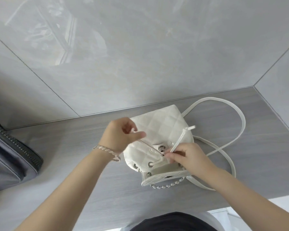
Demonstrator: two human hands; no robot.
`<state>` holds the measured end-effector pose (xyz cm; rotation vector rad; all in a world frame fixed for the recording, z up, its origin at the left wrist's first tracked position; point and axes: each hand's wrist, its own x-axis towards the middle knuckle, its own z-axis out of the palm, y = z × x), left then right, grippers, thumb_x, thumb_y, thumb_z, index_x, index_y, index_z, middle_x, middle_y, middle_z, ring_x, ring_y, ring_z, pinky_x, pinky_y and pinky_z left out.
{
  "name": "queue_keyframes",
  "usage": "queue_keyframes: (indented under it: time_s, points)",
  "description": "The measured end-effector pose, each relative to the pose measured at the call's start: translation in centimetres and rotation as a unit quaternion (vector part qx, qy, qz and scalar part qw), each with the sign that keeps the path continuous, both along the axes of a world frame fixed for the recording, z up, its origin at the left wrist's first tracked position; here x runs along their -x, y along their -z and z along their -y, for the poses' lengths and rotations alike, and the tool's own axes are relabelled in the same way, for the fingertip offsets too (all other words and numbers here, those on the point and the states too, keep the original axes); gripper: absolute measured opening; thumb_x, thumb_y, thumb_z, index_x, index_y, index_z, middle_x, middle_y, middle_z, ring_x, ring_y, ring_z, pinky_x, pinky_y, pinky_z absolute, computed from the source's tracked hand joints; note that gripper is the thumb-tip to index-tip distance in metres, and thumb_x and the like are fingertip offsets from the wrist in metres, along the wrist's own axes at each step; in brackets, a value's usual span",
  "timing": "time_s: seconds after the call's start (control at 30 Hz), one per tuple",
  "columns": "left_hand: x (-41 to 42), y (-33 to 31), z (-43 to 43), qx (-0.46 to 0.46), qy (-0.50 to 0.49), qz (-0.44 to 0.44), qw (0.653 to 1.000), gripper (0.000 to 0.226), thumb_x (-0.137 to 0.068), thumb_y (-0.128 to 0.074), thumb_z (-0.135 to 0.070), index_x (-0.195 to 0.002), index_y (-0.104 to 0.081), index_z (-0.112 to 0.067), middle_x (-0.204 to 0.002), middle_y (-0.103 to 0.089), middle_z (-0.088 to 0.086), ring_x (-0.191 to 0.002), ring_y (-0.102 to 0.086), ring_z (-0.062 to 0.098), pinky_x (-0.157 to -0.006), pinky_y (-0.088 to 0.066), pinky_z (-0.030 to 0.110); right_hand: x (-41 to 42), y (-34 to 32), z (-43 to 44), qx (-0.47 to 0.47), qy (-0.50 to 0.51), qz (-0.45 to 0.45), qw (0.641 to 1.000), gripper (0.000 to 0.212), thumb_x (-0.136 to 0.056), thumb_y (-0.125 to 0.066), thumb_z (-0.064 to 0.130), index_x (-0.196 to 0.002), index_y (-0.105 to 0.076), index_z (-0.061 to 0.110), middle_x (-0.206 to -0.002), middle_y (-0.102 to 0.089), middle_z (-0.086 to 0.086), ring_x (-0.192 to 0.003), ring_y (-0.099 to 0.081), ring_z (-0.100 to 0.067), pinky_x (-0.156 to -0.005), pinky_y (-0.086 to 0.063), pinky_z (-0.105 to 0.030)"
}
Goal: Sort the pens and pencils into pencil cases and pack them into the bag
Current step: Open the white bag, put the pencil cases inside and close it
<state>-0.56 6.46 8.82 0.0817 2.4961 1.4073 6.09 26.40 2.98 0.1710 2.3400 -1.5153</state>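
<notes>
A small white quilted bag (162, 125) lies on the grey counter (73, 147), its mouth toward me. Metal eyelets ring the mouth, which is gathered by a white drawstring (179, 140). My left hand (122, 135) pinches one end of the drawstring and holds it out to the left over the bag. My right hand (188, 157) grips the other end at the bag's mouth. The flap with its silver chain (167, 185) hangs open toward me. No pens, pencils or pencil cases show; the inside of the bag is hidden.
A dark grey zipped bag (10, 157) lies at the left edge of the counter. The white bag's long straps (237, 117) loop out to the right. Grey wall tiles rise right behind the counter. The counter's front edge is near my body.
</notes>
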Motion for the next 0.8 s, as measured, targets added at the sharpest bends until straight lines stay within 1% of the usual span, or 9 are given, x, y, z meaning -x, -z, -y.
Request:
queue_keyframes:
  time_s: [0.13,0.23,0.3,0.37,0.5,0.6,0.67,0.73,0.8]
  points:
    - [-0.1,3.5,1.1,0.108,-0.090,-0.005,0.990,0.022,-0.072,-0.077,-0.017,-0.082,-0.058,-0.012,-0.066,-0.053,0.003,-0.059,-0.048,0.016,-0.060,-0.038,0.025,0.5,0.4,0.6,-0.002,0.024,0.008,1.000,0.013,-0.086,-0.063,0.013,-0.074,-0.068,0.010,-0.054,-0.066,0.006,-0.052,-0.062,0.001,-0.066,-0.049,-0.017]
    - [-1.0,5.1,0.0,0.327,-0.043,-0.228,0.916,0.025,-0.067,-0.075,-0.014,-0.091,-0.067,-0.011,-0.086,-0.064,0.011,-0.076,-0.059,0.032,-0.066,-0.049,0.034,0.6,0.5,1.1,-0.026,0.047,-0.011,0.998,0.013,-0.084,-0.065,0.011,-0.071,-0.065,0.012,-0.062,-0.064,0.006,-0.052,-0.063,-0.003,-0.064,-0.051,-0.020]
    - [-1.6,5.4,-1.4,0.308,0.022,-0.332,0.891,0.018,-0.069,-0.062,-0.023,-0.083,-0.069,-0.013,-0.082,-0.068,0.006,-0.068,-0.061,0.029,-0.058,-0.052,0.030,0.6,0.5,1.3,-0.044,0.064,-0.026,0.997,0.010,-0.082,-0.067,0.011,-0.073,-0.065,0.010,-0.066,-0.062,0.004,-0.054,-0.064,-0.009,-0.067,-0.053,-0.027]
    - [-2.3,5.4,-2.6,0.230,0.128,-0.271,0.926,0.027,-0.073,-0.059,-0.033,-0.087,-0.069,-0.012,-0.081,-0.068,0.003,-0.067,-0.063,0.023,-0.055,-0.053,0.027,0.8,0.4,1.3,-0.046,0.076,-0.018,0.996,0.008,-0.080,-0.070,0.012,-0.074,-0.065,0.011,-0.060,-0.065,-0.001,-0.050,-0.062,-0.008,-0.064,-0.054,-0.027]
    - [-2.6,6.2,-3.7,0.180,0.189,-0.085,0.962,0.042,-0.078,-0.069,-0.033,-0.114,-0.060,-0.014,-0.109,-0.060,0.001,-0.093,-0.059,0.019,-0.079,-0.048,0.027,1.3,0.4,1.1,-0.015,0.099,0.009,0.995,0.016,-0.076,-0.073,0.010,-0.068,-0.060,0.014,-0.054,-0.063,-0.002,-0.041,-0.058,-0.003,-0.050,-0.051,-0.017]
    - [-1.8,6.3,-4.1,0.170,0.158,-0.061,0.971,0.034,-0.077,-0.071,-0.025,-0.108,-0.063,-0.014,-0.104,-0.061,0.000,-0.091,-0.058,0.017,-0.079,-0.045,0.024,0.7,0.5,1.1,-0.004,0.102,0.001,0.995,0.014,-0.077,-0.073,0.014,-0.069,-0.062,0.015,-0.060,-0.065,-0.004,-0.050,-0.061,-0.008,-0.058,-0.052,-0.022]
    - [-1.0,5.9,-4.0,0.157,0.165,-0.032,0.973,0.032,-0.074,-0.074,-0.022,-0.103,-0.066,-0.014,-0.098,-0.064,-0.001,-0.086,-0.056,0.013,-0.081,-0.046,0.024,-0.3,0.0,0.8,0.020,0.080,-0.016,0.996,0.010,-0.077,-0.072,0.020,-0.072,-0.064,0.018,-0.067,-0.068,0.000,-0.059,-0.060,-0.006,-0.060,-0.047,-0.014]
    - [-0.4,5.6,-3.8,0.150,0.168,-0.006,0.974,0.028,-0.070,-0.076,-0.019,-0.097,-0.068,-0.016,-0.092,-0.065,-0.002,-0.081,-0.054,0.011,-0.082,-0.048,0.026,-1.4,-0.5,0.3,0.042,0.026,-0.020,0.999,0.009,-0.074,-0.075,0.026,-0.074,-0.066,0.026,-0.074,-0.068,0.008,-0.068,-0.059,-0.001,-0.066,-0.044,-0.010]
    - [-0.1,5.4,-3.6,0.144,0.170,0.014,0.975,0.025,-0.070,-0.076,-0.017,-0.094,-0.068,-0.020,-0.086,-0.064,-0.004,-0.078,-0.053,0.010,-0.082,-0.049,0.027,-2.5,-0.3,-0.2,-0.025,-0.063,-0.012,0.998,0.017,-0.068,-0.078,0.033,-0.074,-0.063,0.038,-0.083,-0.065,0.015,-0.078,-0.058,0.004,-0.072,-0.044,-0.010]
